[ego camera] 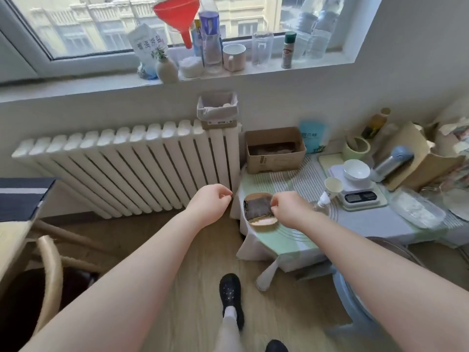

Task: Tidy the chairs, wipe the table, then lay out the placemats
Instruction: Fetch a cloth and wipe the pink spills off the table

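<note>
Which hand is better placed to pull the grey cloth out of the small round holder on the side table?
Right hand: its fingers already touch the grey cloth in the round holder. Left hand hovers off the table.

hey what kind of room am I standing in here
Most likely a small kitchen or dining corner in a flat. A kitchen scale with a white bowl sits on a cloth-covered side table, a radiator runs under the window, and the sill holds a mug and red funnel.
</note>
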